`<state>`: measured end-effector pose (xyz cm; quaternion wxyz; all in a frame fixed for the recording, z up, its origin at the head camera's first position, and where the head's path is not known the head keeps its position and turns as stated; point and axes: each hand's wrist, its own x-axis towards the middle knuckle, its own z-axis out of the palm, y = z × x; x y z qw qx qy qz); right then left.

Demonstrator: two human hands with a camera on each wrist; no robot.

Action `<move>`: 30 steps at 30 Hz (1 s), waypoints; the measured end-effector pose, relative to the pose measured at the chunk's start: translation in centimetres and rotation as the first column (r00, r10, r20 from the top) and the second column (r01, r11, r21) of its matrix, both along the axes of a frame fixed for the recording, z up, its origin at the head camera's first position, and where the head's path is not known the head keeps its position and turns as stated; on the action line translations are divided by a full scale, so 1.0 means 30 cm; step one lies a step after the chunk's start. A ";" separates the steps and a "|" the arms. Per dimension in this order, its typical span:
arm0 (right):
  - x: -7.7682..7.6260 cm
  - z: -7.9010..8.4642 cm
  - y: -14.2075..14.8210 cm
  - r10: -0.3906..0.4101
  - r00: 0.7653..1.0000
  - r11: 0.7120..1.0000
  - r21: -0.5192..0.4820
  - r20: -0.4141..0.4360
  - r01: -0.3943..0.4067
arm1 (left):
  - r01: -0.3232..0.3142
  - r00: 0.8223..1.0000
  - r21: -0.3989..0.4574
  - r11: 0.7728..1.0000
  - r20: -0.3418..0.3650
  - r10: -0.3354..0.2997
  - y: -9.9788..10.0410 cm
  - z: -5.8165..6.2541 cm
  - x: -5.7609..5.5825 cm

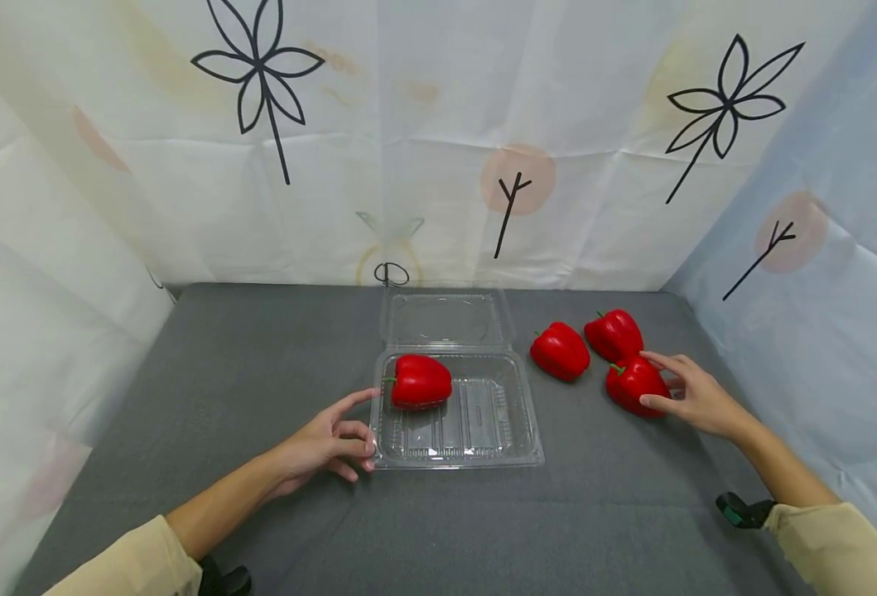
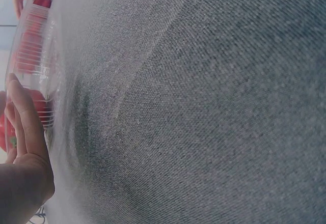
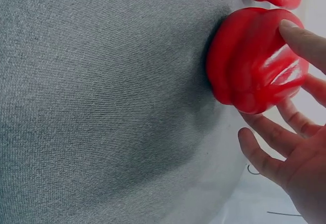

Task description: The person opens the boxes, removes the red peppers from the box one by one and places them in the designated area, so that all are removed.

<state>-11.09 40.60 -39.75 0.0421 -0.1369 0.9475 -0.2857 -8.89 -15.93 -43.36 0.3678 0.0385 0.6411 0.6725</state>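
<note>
A clear plastic clamshell box lies with its lid folded back, one red bell pepper inside at its left. My left hand rests at the box's left edge, fingers loosely extended along the side wall. To the right of the box, my right hand holds another red bell pepper between thumb and fingers. In the right wrist view the thumb lies on this pepper, with fingers around its far side. Two more red bell peppers, one nearer the box and one behind, sit beside it.
Grey cloth covers the table. The transparent lid reaches toward the back edge. White patterned curtains hang behind and at both sides, the right one close to the right forearm.
</note>
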 end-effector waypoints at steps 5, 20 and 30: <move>-0.011 0.028 -0.009 -0.013 1.000 0.999 0.034 0.007 0.013 | 0.002 1.000 -0.002 1.000 -0.002 -0.002 -0.001 0.000 -0.002; -0.091 0.118 -0.199 -0.019 0.994 1.000 -0.016 -0.104 0.018 | 0.007 1.000 0.006 1.000 -0.006 -0.007 -0.004 0.002 0.002; -0.156 0.132 -0.419 0.159 0.983 0.986 -0.033 -0.090 -0.162 | 0.006 1.000 0.004 1.000 -0.010 -0.006 -0.003 0.005 0.004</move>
